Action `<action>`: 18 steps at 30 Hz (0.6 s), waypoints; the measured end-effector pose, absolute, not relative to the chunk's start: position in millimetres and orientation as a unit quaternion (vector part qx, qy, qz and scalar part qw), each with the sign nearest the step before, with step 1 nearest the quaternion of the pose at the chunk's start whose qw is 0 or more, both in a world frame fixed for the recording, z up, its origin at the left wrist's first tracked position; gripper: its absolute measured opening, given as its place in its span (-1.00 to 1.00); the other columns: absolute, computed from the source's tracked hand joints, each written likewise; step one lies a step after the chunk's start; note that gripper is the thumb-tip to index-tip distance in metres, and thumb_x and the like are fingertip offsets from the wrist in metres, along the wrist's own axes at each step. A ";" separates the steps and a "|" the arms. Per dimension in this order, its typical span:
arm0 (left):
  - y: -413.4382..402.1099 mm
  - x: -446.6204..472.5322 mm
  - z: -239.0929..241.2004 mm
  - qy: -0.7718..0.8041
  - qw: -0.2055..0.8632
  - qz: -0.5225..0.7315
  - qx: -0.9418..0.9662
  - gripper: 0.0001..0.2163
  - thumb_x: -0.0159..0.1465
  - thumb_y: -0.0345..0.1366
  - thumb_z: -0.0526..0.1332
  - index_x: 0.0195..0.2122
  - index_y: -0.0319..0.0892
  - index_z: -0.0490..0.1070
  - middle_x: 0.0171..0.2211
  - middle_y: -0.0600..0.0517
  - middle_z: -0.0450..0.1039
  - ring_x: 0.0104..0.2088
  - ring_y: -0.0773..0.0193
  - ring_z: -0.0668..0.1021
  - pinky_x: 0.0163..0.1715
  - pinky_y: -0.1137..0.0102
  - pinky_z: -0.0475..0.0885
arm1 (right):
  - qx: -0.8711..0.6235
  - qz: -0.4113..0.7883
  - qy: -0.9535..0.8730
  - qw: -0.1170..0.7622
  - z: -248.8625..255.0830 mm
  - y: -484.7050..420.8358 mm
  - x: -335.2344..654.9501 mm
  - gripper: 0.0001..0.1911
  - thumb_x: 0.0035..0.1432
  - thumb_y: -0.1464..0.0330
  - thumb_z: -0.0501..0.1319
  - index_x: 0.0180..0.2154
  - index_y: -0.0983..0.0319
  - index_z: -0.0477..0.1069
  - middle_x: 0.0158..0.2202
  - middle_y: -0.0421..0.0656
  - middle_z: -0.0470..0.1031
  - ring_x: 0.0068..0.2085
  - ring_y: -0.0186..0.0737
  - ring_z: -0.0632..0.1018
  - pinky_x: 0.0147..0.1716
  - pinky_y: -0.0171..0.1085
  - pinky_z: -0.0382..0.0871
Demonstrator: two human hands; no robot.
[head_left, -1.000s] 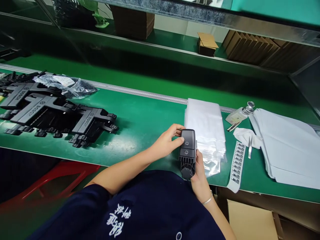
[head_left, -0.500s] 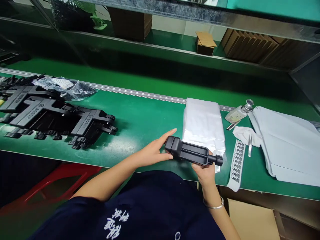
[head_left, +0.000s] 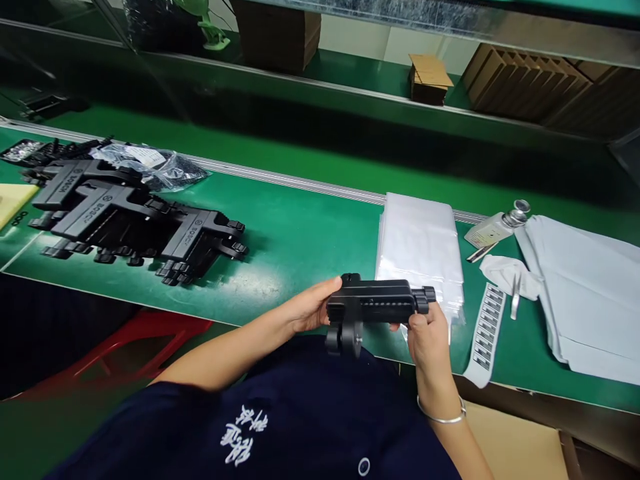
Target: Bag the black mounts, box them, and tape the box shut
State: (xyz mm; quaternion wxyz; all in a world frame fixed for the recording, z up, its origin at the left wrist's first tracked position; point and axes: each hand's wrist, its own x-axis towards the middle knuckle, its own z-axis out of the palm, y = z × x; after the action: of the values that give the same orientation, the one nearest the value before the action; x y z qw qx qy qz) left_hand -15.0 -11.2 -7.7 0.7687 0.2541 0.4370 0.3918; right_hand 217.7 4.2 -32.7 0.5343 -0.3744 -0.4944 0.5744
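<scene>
I hold a black plastic bracket (head_left: pixel 373 309) level over the near edge of the green table (head_left: pixel 300 233). My left hand (head_left: pixel 310 308) grips its left end, where a round knobbed foot hangs down. My right hand (head_left: pixel 429 335) is closed around its right end, by a small knob. A stack of clear plastic bags (head_left: pixel 421 248) lies just behind the bracket.
A heap of like black brackets (head_left: pixel 130 223) and a bagged one (head_left: pixel 150 167) sit at the left. To the right lie a label strip (head_left: pixel 486 330), tweezers (head_left: pixel 515 293), a white cloth (head_left: pixel 505 272), a small bottle (head_left: pixel 497 228) and white sheets (head_left: pixel 585 293). Cardboard stacks line the back shelf (head_left: pixel 520 83).
The bracket was turned from upright to lying level, then rolled so its foot points down. Both hands shifted to its ends.
</scene>
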 end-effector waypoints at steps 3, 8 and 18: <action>-13.3 -11.8 -17.1 0.440 0.808 0.360 0.156 -0.53 0.22 0.12 0.22 -0.23 -0.27 0.52 -0.46 -0.01 0.54 -0.52 0.33 0.55 -0.51 0.49 0.47 | -0.386 0.580 -0.482 0.531 -27.1 7.2 208.7 -0.45 -0.09 -0.10 0.37 -0.31 0.20 0.35 -0.61 -0.28 0.47 -0.66 -0.28 0.48 -0.68 -0.32 0.38; -10.1 -15.5 -17.7 0.426 0.822 0.360 0.119 -0.57 0.31 0.05 0.17 -0.18 -0.28 0.52 -0.46 -0.02 0.56 -0.53 0.33 0.57 -0.46 0.48 0.49 | -0.408 0.564 -0.482 0.532 -24.3 8.3 206.3 -0.44 -0.10 -0.11 0.37 -0.31 0.19 0.32 -0.62 -0.30 0.45 -0.68 -0.28 0.46 -0.69 -0.31 0.38; 22.8 -18.5 -38.4 0.513 0.781 0.318 0.158 -0.63 0.33 -0.05 0.15 -0.34 -0.30 0.50 -0.53 -0.09 0.55 -0.59 0.19 0.56 -0.50 0.30 0.52 | -0.518 0.347 -0.672 0.400 -8.7 -13.2 187.2 -0.55 -0.05 0.02 0.37 -0.25 0.16 0.35 -0.50 -0.24 0.51 -0.46 -0.18 0.57 -0.45 -0.26 0.46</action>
State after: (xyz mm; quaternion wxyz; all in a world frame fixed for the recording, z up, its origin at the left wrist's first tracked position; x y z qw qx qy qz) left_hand -18.5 22.8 -38.4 0.7812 0.1584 0.5130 0.3185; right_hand 187.2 -13.2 -8.7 0.3997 -0.5183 -0.6716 0.3473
